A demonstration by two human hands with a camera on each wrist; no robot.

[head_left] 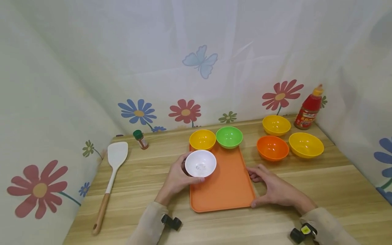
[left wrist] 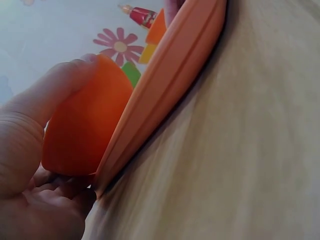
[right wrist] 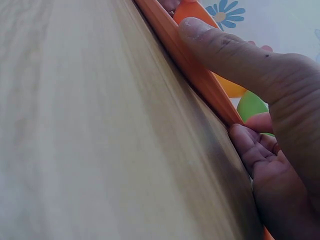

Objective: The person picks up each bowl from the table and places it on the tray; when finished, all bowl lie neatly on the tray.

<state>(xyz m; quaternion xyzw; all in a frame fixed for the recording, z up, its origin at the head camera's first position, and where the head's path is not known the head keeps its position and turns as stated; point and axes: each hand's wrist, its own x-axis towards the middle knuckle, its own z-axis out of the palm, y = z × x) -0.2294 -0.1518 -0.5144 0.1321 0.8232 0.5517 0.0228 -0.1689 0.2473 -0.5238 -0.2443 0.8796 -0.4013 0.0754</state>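
My left hand (head_left: 179,174) holds a small bowl (head_left: 200,164), white inside and orange outside, with the thumb along its near side and the fingers round its left. The bowl is over the left part of an orange tray (head_left: 226,190). At the tray's far end a yellow bowl (head_left: 202,140) and a green bowl (head_left: 229,137) sit side by side. My right hand (head_left: 277,187) touches the tray's right edge, its thumb near the front corner and its fingertips farther back. In the right wrist view that thumb (right wrist: 227,50) lies against the tray's side.
An orange bowl (head_left: 273,148) and two yellow bowls, one large (head_left: 306,145) and one smaller (head_left: 276,125), stand right of the tray. Behind them is a red sauce bottle (head_left: 307,110). On the left lie a white spatula (head_left: 111,173) and a green-capped spice jar (head_left: 141,140). Patterned curtains (head_left: 153,68) enclose the table.
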